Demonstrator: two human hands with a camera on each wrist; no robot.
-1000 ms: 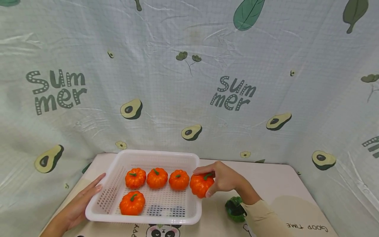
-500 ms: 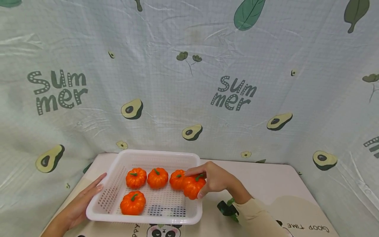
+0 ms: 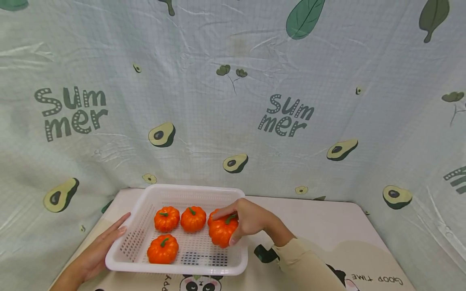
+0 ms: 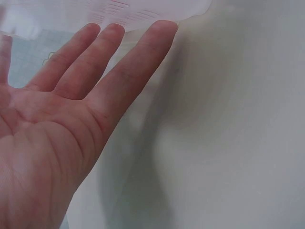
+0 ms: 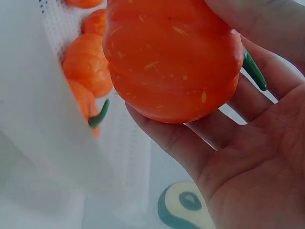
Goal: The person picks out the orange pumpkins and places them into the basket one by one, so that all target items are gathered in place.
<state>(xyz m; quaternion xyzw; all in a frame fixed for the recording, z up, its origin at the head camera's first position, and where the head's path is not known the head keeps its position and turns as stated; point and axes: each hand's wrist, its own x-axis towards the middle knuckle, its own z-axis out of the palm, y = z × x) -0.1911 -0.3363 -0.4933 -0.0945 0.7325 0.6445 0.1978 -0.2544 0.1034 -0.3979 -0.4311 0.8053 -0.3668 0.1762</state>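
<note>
My right hand (image 3: 250,220) holds a small orange pumpkin (image 3: 223,232) with a green stem over the right part of a white plastic basket (image 3: 156,267). In the right wrist view, thumb and fingers wrap round the pumpkin (image 5: 174,62). Within the basket lie a pumpkin (image 3: 166,219) at back left, one (image 3: 193,219) beside it and one (image 3: 162,249) at front left. Another, further right, is mostly hidden behind the held one. My left hand (image 3: 96,252) has its fingers straight against the basket's left side; in the left wrist view the fingertips reach the basket wall (image 4: 143,12).
A dark green object (image 3: 265,254) lies on the table (image 3: 313,226) right of the basket, partly behind the right sleeve (image 3: 306,262). A patterned curtain (image 3: 196,101) hangs behind and along both sides of the table.
My right hand has carried the pumpkin leftward, from the basket's right rim to above the inside, now covering most of the rightmost back pumpkin. My left hand stays in place.
</note>
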